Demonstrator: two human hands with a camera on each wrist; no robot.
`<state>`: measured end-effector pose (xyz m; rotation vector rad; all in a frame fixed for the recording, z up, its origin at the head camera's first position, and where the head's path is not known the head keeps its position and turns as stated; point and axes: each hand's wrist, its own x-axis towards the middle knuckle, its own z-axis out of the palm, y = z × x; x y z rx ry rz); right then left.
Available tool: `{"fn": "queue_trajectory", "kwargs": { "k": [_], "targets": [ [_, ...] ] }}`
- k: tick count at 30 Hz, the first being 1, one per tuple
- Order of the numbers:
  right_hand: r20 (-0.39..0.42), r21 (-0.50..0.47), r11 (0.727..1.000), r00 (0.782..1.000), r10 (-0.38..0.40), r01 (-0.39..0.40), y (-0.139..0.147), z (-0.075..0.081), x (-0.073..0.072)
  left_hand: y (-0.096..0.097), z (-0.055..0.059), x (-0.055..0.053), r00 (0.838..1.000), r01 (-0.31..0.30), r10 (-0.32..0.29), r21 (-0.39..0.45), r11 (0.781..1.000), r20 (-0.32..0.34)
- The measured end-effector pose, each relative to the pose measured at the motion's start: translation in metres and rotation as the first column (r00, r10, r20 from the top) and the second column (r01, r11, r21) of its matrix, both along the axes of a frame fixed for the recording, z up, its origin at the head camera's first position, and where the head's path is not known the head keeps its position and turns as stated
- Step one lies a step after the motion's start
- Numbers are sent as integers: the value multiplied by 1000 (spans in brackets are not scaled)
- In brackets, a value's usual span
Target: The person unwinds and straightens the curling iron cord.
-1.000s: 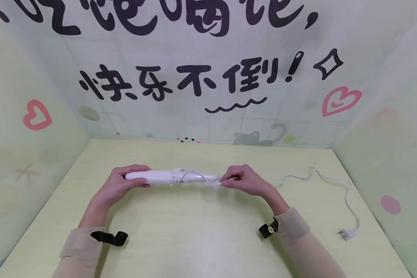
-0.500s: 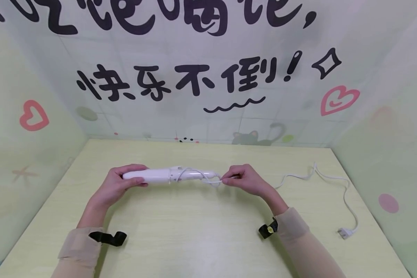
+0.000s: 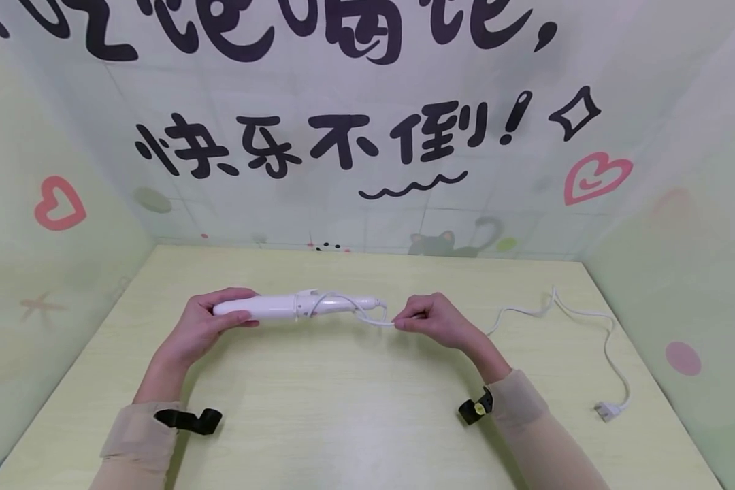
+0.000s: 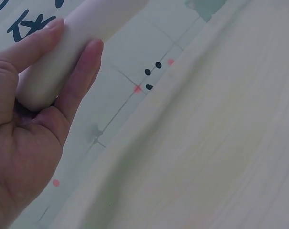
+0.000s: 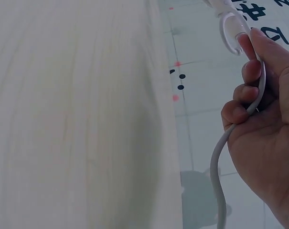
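A white curling iron is held level above the table in the head view. My left hand grips its thick left end, fingers on the far side and thumb on the near side. In the left wrist view the rounded end lies within that hand. The white power cord loops around the slim handle at the right. My right hand pinches this cord just beyond the handle's tip. In the right wrist view the cord passes through the curled fingers and hangs out below.
The cord's free length runs across the right side of the pale wooden table and ends in a two-pin plug. A printed wall stands behind the table, with side walls left and right.
The curling iron and my left hand have shifted slightly left. My right hand has moved a little right and down, away from the handle's tip, with the cord between them drawn out further.
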<state>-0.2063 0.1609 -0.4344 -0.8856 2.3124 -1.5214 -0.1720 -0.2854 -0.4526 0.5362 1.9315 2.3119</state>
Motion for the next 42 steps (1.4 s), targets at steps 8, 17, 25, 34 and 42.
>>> {"fn": "queue_trajectory", "kwargs": {
  "k": [8, 17, 25, 34, 42],
  "targets": [
    [-45, 71, 995, 997, -62, 65, 8, -8, 0, -7, 0, 3, 1000, -11, 11, 23, 1000, 18],
    [-48, 95, 982, 986, -158, 162, 28, -8, -1, -21, -4, 9, 998, -20, 20, 3, 1000, 57],
    [2, 69, 987, 989, -145, 144, 38, -7, -2, -22, -2, 8, 998, -29, 28, 1, 1000, 60],
    [55, 92, 995, 998, -39, 33, 35, -7, 2, -17, 1, 8, 998, -37, 38, -21, 999, 49],
    [4, 19, 999, 999, -46, 46, 22, -1, 0, -10, 5, 9, 1000, -7, 8, -48, 999, 5]
  ]
}}
